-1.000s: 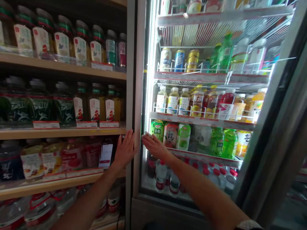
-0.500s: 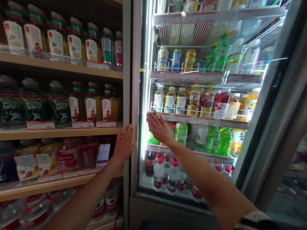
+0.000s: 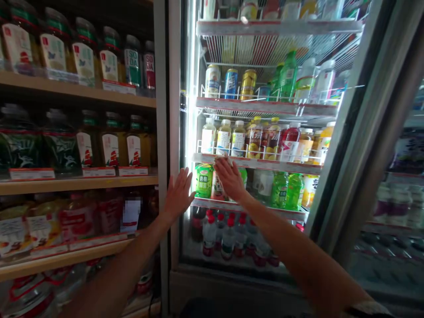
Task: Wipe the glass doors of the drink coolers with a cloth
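Note:
My left hand (image 3: 179, 193) is open, its fingers spread flat against the lit left frame of the drinks fridge (image 3: 175, 132). My right hand (image 3: 231, 179) reaches into the fridge at the third shelf. Its fingers curl over the top of a pink-labelled bottle (image 3: 217, 191), just under the shelf rail (image 3: 265, 164). A green-labelled bottle (image 3: 203, 181) stands right beside it on the left. More green bottles (image 3: 285, 190) stand to its right. The hand hides most of the pink-labelled bottle.
The fridge's glass door (image 3: 364, 132) stands open on the right. Cans (image 3: 230, 83) and bottles fill the upper shelves; red-capped water bottles (image 3: 228, 234) stand at the bottom. Wooden shelves (image 3: 76, 183) of bottled drinks run along the left.
My right hand has moved right and slightly down from the shelf rail onto the pink-labelled bottle. The view has shifted right; my left hand stays flat on the frame.

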Motion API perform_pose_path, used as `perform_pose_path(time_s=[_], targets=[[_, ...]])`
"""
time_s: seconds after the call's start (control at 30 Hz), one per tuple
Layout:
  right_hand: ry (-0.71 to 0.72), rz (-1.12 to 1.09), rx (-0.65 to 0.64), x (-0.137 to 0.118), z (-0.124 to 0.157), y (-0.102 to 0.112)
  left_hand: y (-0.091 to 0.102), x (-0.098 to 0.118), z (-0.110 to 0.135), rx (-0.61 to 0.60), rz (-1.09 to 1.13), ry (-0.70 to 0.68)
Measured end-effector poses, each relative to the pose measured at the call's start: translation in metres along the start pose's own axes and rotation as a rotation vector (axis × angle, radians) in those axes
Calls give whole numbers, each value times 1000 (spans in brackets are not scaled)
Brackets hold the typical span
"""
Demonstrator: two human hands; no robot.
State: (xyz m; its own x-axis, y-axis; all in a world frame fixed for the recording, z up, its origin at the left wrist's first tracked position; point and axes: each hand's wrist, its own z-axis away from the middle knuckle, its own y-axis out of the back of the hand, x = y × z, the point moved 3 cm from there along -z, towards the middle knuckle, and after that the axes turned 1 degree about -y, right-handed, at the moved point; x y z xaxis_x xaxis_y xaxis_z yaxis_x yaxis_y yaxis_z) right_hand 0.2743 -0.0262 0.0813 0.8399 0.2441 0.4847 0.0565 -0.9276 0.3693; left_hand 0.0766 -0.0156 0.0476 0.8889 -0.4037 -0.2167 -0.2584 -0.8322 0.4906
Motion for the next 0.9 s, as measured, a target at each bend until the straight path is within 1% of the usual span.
perform_pose_path(time_s=[0.03,0.13,0.17,0.2,0.23,0.33,0.4,0.47,0.53,0.6,0.63,0.67,0.77,0.8,0.83,0.9], targets=[[26,7,3,0,10,1,-1,6,-2,0,6,-10],[195,0,-30,-4,43,4,-4,21,-6,-6,23,-33],[231,1,-40,-2,51,6,-5,25,-7,-8,30,-37],[233,10,-43,2,54,8,-6,29,-8,-13,38,-43],[200,27,-36,9,53,12,-8,33,-10,-18,47,-46],[34,86,25,32,40,22,-12,44,-14,-35,65,-46],[-16,104,34,38,41,25,-16,52,-16,-38,77,-57],[28,101,3,34,54,24,-18,59,-17,-26,82,-80],[127,93,-37,26,73,22,-21,66,-18,-11,81,-99],[196,90,-55,25,85,22,-23,70,-19,-4,81,-112],[185,96,-50,29,85,23,-25,72,-19,-5,85,-116],[142,104,-35,36,81,25,-26,73,-20,-9,90,-114],[-56,118,24,59,69,32,-30,77,-21,-12,99,-95],[-89,116,32,62,69,33,-31,78,-21,-11,96,-88],[-91,112,27,62,72,33,-31,78,-21,-10,92,-81],[-10,106,-12,54,87,33,-32,78,-21,-15,89,-78]])
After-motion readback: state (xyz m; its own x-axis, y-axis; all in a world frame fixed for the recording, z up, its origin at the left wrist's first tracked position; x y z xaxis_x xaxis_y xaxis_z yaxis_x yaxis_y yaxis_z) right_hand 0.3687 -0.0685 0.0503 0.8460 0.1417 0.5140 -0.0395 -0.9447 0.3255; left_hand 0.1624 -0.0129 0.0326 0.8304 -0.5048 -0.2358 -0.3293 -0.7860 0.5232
